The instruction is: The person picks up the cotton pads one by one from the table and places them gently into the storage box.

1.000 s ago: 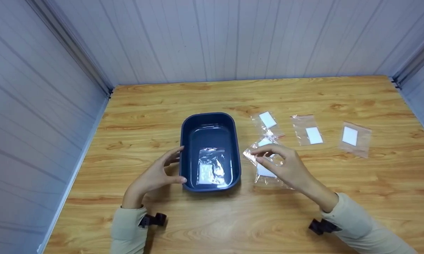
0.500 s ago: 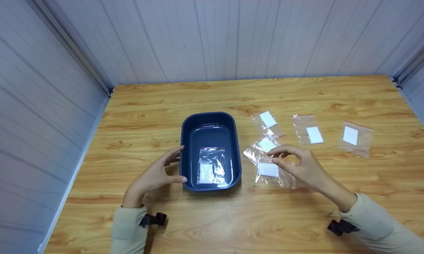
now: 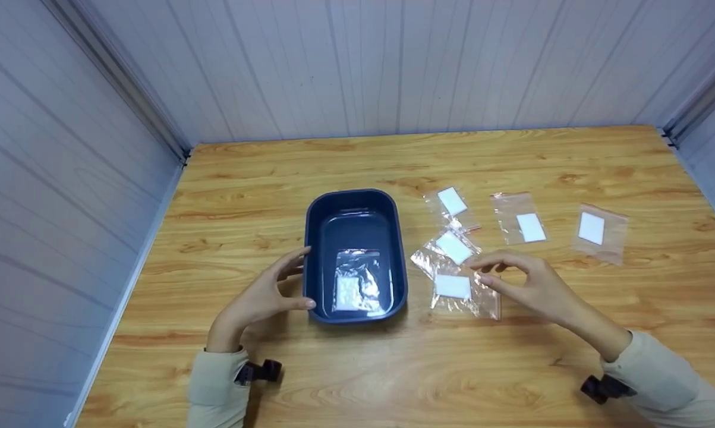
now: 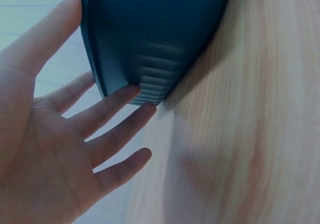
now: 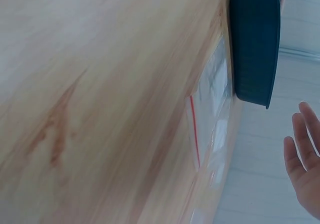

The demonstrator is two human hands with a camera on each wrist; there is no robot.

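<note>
My left hand (image 3: pixel 262 297) rests against the left side of a dark blue plastic bin (image 3: pixel 357 232), thumb at the near corner of its rim. In the left wrist view its fairly straight fingers touch the bin's ribbed wall (image 4: pixel 155 69). Inside the bin lies a clear zip bag (image 3: pixel 348 291) with a white piece in it. Over the table right of the bin is my right hand (image 3: pixel 529 288), fingers loosely bent, holding nothing. Nearest to it are two overlapping zip bags, a near one (image 3: pixel 452 286) and one behind it (image 3: pixel 454 248), each with a white rectangle.
Farther back lies another zip bag (image 3: pixel 452 202), touching the pile. Two more lie apart to the right, one in the middle (image 3: pixel 531 227) and one farther right (image 3: pixel 591 229). Pale panel walls (image 3: pixel 363 71) bound the wooden table (image 3: pixel 244 178) at the back and sides.
My right hand has drawn back to the right, away from the bin, uncovering the two overlapping bags. My left hand, the bin and the bags have stayed in place.
</note>
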